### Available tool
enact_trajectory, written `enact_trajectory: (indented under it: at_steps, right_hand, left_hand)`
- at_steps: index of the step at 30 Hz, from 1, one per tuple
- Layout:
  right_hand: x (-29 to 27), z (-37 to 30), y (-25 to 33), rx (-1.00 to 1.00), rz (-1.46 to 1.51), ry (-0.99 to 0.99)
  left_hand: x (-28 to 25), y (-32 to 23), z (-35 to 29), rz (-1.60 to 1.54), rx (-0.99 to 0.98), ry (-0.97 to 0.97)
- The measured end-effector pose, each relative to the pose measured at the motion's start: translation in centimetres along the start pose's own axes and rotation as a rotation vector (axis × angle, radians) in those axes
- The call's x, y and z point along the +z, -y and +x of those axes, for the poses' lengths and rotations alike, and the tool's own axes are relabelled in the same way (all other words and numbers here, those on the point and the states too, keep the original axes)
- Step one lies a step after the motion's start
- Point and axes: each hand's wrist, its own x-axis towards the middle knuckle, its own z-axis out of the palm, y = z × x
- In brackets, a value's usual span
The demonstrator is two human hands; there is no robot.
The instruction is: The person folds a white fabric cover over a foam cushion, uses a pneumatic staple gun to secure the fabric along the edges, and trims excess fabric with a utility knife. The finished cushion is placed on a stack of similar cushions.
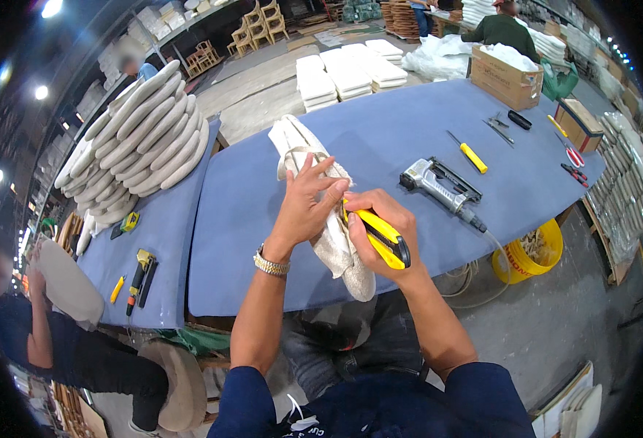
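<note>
A cushion (pixel 331 244) is lying at twelve o'clock under a spread left hand (pixel 303 203), while the right hand (pixel 387 225) is gripping a knife (pixel 380 239), risking a cut left hand by slipping toward ten o'clock.

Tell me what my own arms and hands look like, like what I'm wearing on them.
Dark navy short sleeves end above your elbows, leaving both forearms bare. Your left hand and right hand wear no gloves. A gold-toned metal link band circles your left wrist; nothing shows on the right.
</note>
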Motion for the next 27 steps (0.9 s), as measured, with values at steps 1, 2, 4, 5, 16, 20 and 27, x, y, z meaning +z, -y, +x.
enact_trajectory:
  at_steps: [1, 2, 4, 5, 16, 20, 27]
  right_hand:
    - [0.0, 0.0, 0.0, -0.004, -0.005, -0.001]
    - [0.1, 0.0, 0.1, -0.009, -0.005, -0.006]
    - [0.3, -0.1, 0.3, -0.036, -0.009, -0.018]
    - [0.3, -0.4, 0.2, -0.054, -0.027, -0.026]
    - [-2.5, -1.6, 1.8, 0.099, 0.122, -0.084]
    - [-3.2, -1.8, 2.5, 0.163, 0.099, -0.111]
    - [-1.6, -1.3, 1.2, 0.064, 0.038, -0.069]
  left_hand:
    - [-0.2, -0.3, 0.2, 0.017, 0.023, 0.045]
    - [-0.5, -0.5, 0.3, 0.039, 0.045, 0.091]
    - [-1.0, -0.2, 0.3, -0.049, 0.028, 0.123]
    - [-0.9, -0.2, 0.3, -0.116, 0.019, 0.134]
    - [-0.6, 0.3, -0.9, -0.432, 0.036, 0.093]
    - [0.9, 0.9, -1.5, -0.61, 0.037, -0.04]
    - [4.2, 1.2, -2.2, -0.938, -0.003, -0.279]
